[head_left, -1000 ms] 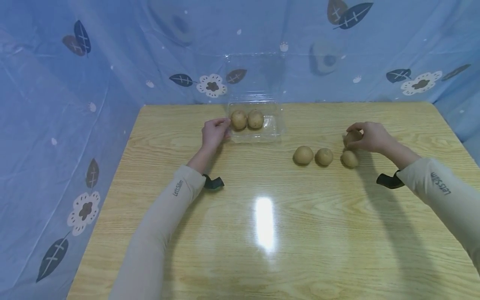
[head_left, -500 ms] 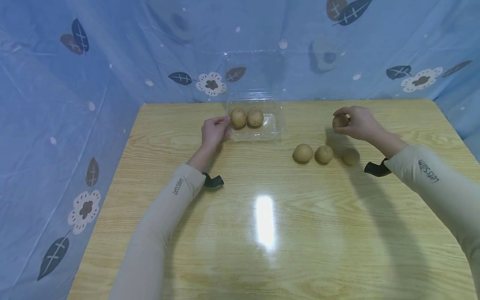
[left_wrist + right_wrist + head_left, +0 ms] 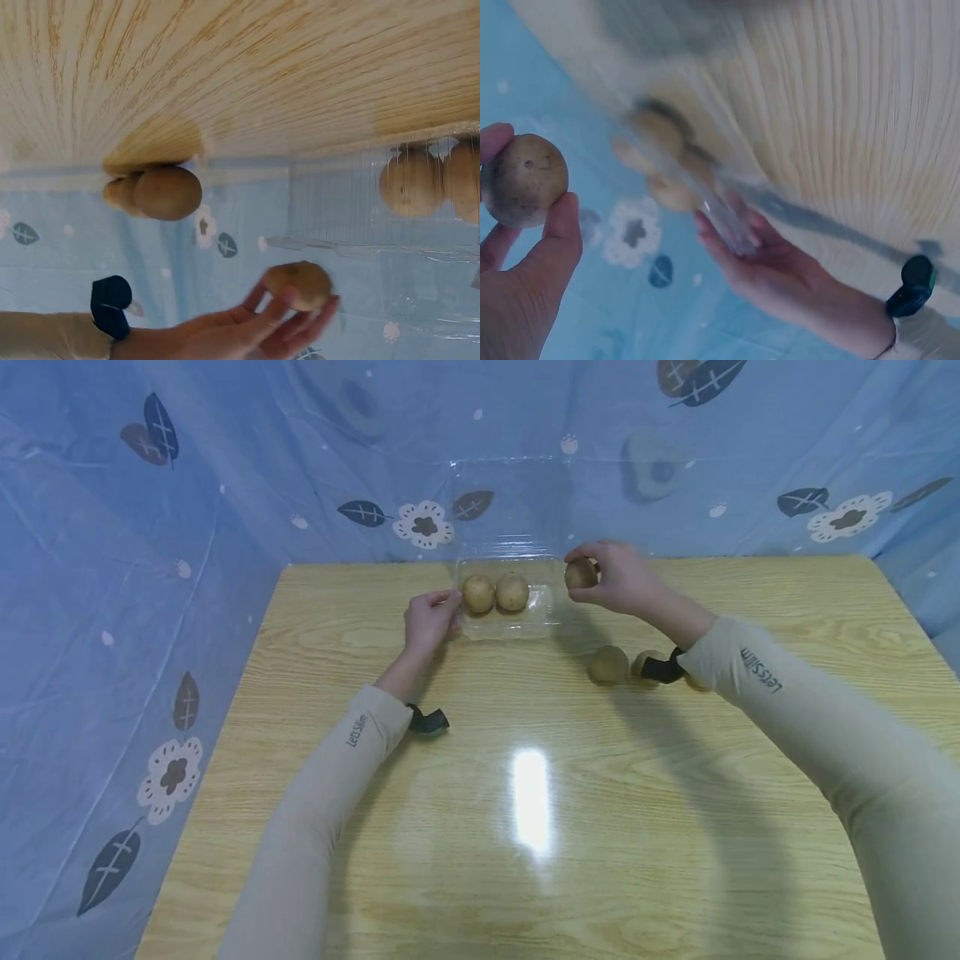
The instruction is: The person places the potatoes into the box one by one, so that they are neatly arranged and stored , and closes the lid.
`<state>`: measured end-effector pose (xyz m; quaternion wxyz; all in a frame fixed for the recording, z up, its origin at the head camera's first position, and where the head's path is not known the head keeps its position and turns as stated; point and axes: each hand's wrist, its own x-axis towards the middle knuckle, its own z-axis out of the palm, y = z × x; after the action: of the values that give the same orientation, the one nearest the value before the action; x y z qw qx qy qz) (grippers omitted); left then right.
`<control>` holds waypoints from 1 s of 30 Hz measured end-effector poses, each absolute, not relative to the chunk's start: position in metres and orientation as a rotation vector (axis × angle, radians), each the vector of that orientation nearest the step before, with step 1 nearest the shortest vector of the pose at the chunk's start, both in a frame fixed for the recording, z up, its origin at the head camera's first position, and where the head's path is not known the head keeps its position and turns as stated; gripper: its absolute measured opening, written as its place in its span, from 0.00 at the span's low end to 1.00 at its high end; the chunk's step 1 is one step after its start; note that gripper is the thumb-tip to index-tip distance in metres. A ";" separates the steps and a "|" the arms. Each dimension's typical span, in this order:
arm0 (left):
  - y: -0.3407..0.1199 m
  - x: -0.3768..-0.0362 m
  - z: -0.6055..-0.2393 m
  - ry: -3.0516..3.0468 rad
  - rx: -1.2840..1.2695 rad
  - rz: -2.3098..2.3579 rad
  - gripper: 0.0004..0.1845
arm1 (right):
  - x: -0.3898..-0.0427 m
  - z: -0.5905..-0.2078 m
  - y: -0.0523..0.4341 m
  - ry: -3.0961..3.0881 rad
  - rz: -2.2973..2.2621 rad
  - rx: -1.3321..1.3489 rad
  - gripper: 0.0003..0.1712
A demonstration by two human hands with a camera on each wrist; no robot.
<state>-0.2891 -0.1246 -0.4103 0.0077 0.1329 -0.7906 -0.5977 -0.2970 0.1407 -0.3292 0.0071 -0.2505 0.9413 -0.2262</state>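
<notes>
One potato [image 3: 581,574] sits pinched in the fingertips of the right hand [image 3: 618,578], raised just beside the right wall of the clear plastic box [image 3: 546,610], which lies to that hand's left. The left hand [image 3: 429,620] grips the box's opposite edge, fingers curled on the rim. Two potatoes [image 3: 495,593] lie inside, between the hands. The round potato has no clear long axis. Loose potatoes [image 3: 607,664] rest below the right wrist.
</notes>
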 end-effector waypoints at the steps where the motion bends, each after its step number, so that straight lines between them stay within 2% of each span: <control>1: -0.125 -0.289 -0.410 -2.470 0.412 -1.868 0.18 | -0.299 -0.329 0.134 2.947 -0.709 -0.798 0.24; 5: -0.126 -0.291 -0.411 -2.463 0.413 -1.876 0.18 | -0.307 -0.333 0.113 2.948 -0.710 -0.823 0.25; 11: -0.126 -0.292 -0.411 -2.489 0.422 -1.856 0.18 | -0.321 -0.348 0.094 2.923 -0.557 -0.718 0.28; 19: -0.125 -0.291 -0.415 -2.480 0.406 -1.877 0.17 | -0.331 -0.365 0.076 2.941 -0.165 -0.778 0.12; 30: -0.126 -0.290 -0.419 -2.437 0.363 -1.923 0.18 | -0.335 -0.373 0.069 2.961 -0.157 -0.652 0.13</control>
<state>-0.2904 -0.1263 -0.4186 0.0082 0.1160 -0.7797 -0.6152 -0.3352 0.0686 -0.3731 0.0528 -0.2144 0.9739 -0.0516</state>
